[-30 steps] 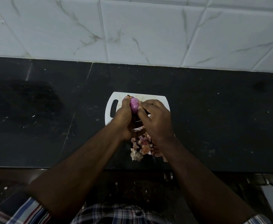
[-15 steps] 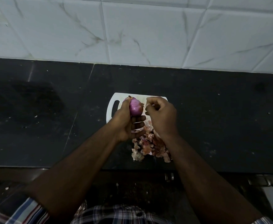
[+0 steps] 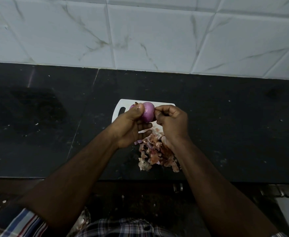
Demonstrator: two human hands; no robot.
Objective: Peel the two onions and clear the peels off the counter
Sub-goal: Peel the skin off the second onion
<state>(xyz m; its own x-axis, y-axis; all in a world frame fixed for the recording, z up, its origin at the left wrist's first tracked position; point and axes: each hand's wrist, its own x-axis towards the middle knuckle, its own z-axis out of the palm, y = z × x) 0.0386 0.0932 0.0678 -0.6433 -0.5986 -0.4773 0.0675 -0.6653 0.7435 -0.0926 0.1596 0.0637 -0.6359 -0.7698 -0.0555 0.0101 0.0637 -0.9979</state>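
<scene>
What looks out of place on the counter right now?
Only the peels: a loose pile spilling off the near edge of the white cutting board onto the black counter, not yet cleared. The left hand holds the onion above the board; the right hand picks at it.

A cutting board (image 3: pixel 121 106) lies on the worktop (image 3: pixel 226 125) near its middle, with the tiled wall (image 3: pixel 140 35) behind it. Above the board the left hand (image 3: pixel 131 127) holds an onion (image 3: pixel 148 112), and the right hand (image 3: pixel 172 122) sits just to the onion's right, its fingertips at the onion's side. A heap of peels (image 3: pixel 154 156) lies on the worktop in front of the board, between the two wrists, reaching toward the worktop's front edge.
</scene>
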